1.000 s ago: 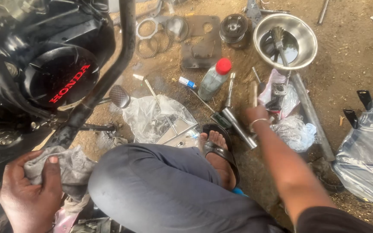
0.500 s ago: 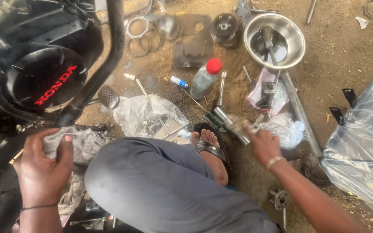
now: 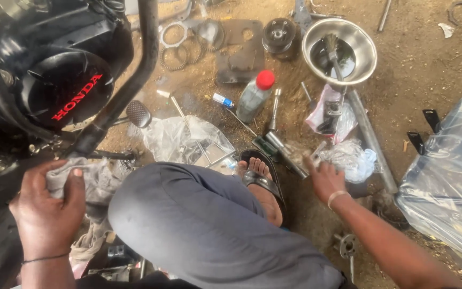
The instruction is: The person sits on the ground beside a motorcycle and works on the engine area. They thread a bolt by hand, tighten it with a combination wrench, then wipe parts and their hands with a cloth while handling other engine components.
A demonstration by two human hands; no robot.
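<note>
- Head view: the left hand (image 3: 46, 206), at about eight o'clock, is clamped on a grey rag (image 3: 94, 179) pressed near the black engine cover (image 3: 62, 91); the cover looks glossy, so the wiping seems well along, though the casing lower down is too dark to judge.
- The right hand (image 3: 324, 179), at about four o'clock, rests fingers half-curled on a blurred metal tool (image 3: 287, 152) lying on the dirt; whether it grips yet, I cannot tell.
- At twelve o'clock lie a round steel bowl (image 3: 367, 51) holding a brush, a clear bottle with a red cap (image 3: 255, 96), toothed gear rings (image 3: 175, 53) and a flat dark plate (image 3: 241, 51).
- Crumpled clear plastic (image 3: 180, 136) sits at centre; the ground is gritty brown earth.
</note>
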